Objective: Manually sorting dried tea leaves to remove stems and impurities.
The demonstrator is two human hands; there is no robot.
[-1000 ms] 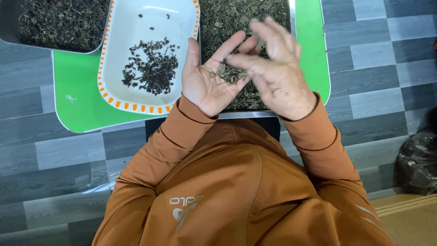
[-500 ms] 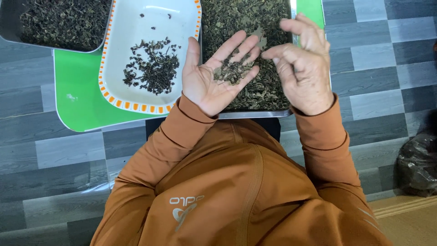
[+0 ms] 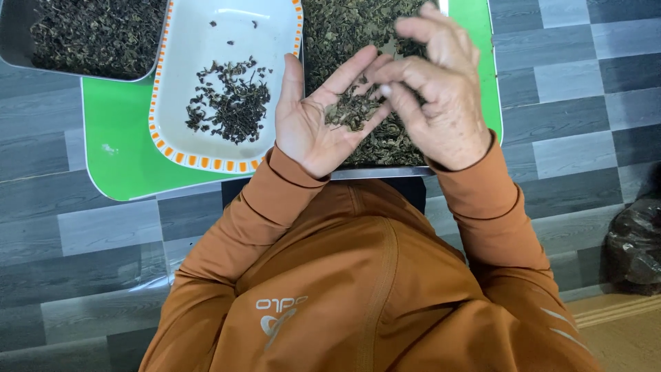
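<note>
My left hand (image 3: 313,120) lies palm up over the near edge of a metal tray (image 3: 385,172) full of dried dark-green leaves (image 3: 344,27). A small heap of those leaves (image 3: 351,114) rests on its fingers and palm. My right hand (image 3: 437,103) hovers just right of it, fingers bent, fingertips touching the heap on the left palm. Left of the hands stands a white oblong dish with an orange-dashed rim (image 3: 206,162), holding a small pile of dark sorted leaves (image 3: 231,103).
A green tray (image 3: 117,165) lies under the dish on a grey plank floor. A second metal tray of dried leaves (image 3: 89,34) sits at the top left. A dark plastic bag (image 3: 633,248) lies at the right edge. My orange sleeves fill the foreground.
My right hand drew away to the right half a second ago and has come back onto the leaves in the left palm. The left hand has stayed put.
</note>
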